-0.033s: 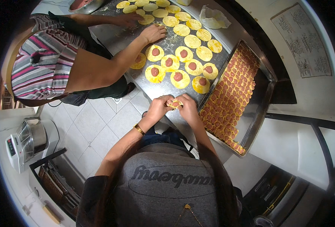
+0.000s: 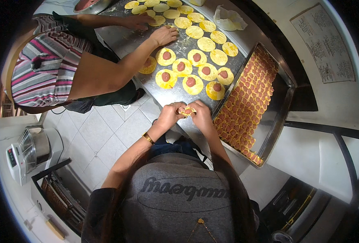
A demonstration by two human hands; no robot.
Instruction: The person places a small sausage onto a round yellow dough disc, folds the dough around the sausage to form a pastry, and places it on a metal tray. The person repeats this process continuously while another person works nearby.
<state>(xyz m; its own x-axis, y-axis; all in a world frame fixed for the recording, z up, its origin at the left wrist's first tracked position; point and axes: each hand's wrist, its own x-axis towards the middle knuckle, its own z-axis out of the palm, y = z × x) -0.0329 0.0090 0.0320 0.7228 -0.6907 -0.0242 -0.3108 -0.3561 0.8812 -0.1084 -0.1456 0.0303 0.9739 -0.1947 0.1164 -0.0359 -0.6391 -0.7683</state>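
Observation:
Between my two hands, just over the table's near edge, is a meat-filled dough round point(image 2: 187, 111), its yellow rim drawn up around the pink filling. My left hand point(image 2: 171, 116) pinches one side of it with closed fingers. Fingers of my right hand point(image 2: 202, 118) are closed on the other side. Beyond them lie several flat yellow dough rounds with a lump of pink filling on each, such as the nearest filled round point(image 2: 216, 90). To the right, a large metal tray point(image 2: 280, 106) holds many small open-topped dough pieces point(image 2: 244, 107) packed close together.
A co-worker in a striped top point(image 2: 49, 67) stands at left, one hand point(image 2: 164, 36) on the metal table point(image 2: 155, 92) near plain dough rounds point(image 2: 206, 44). At the back are a metal bowl point(image 2: 94, 8) and a plastic-lined container point(image 2: 229, 19). A mixer point(image 2: 35, 150) stands lower left.

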